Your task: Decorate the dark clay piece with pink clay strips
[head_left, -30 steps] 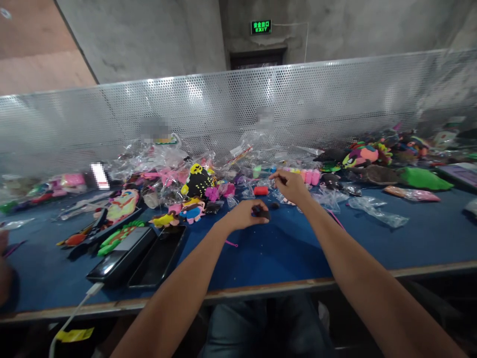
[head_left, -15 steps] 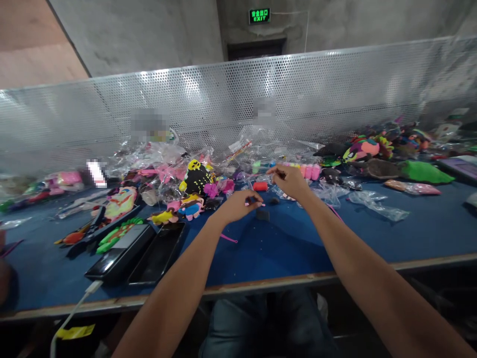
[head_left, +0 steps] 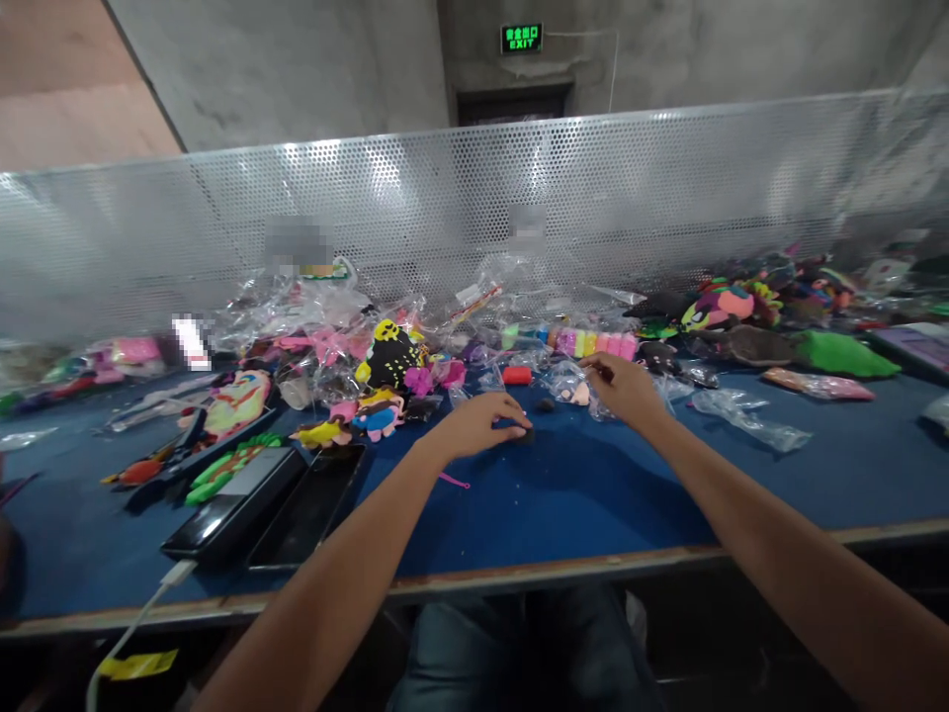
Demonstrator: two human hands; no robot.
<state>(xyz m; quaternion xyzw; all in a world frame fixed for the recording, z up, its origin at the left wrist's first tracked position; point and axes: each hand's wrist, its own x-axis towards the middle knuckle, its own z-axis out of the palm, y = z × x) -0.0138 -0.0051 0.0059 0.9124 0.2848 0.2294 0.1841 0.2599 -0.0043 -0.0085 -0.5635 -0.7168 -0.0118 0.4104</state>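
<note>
My left hand (head_left: 485,425) is low over the blue tabletop, its thumb and fingers closing on a small dark flat piece (head_left: 528,435) that they partly cover. Just beyond its fingertips lies a small dark lump (head_left: 546,404). A red roll, clay-like (head_left: 517,376), rests farther back. To the right, my right hand (head_left: 627,388) hovers with bent fingers apart and nothing visible between them. It is nearest a clear plastic bag with a pale piece (head_left: 579,394). A thin pink plastic strip (head_left: 454,482) lies below my left wrist.
A black phone (head_left: 311,509) and a power bank with a cable (head_left: 229,504) lie at left front. Colourful clay-like figures (head_left: 389,356) and plastic wrappers (head_left: 311,297) crowd the back. A row of coloured blocks (head_left: 593,343) sits before the perforated metal screen (head_left: 445,188).
My right hand has moved right, away from my left, uncovering the bag with the pale piece. My left hand has shifted slightly right and down onto the dark flat piece.
</note>
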